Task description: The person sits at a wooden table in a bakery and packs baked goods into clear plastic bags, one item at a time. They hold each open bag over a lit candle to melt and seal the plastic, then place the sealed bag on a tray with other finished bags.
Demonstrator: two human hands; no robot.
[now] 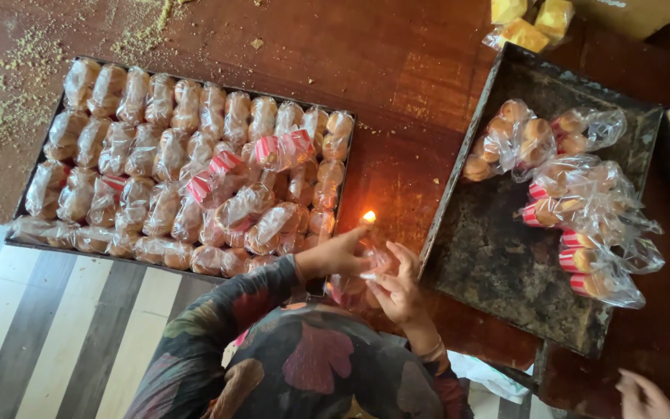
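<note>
A clear packet [366,268] is pinched by both hands' fingers [354,248] beside a flame [368,217], on bare tabletop [397,116] between two trays' edges.

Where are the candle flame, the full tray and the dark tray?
candle flame [368,217], head view, on the bright tip.
full tray [17,208], head view, on its left rim.
dark tray [498,256], head view, on its bare floor.

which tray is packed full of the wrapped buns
The left tray, crammed edge to edge with wrapped buns. The dark right tray holds only a few bags.
</note>
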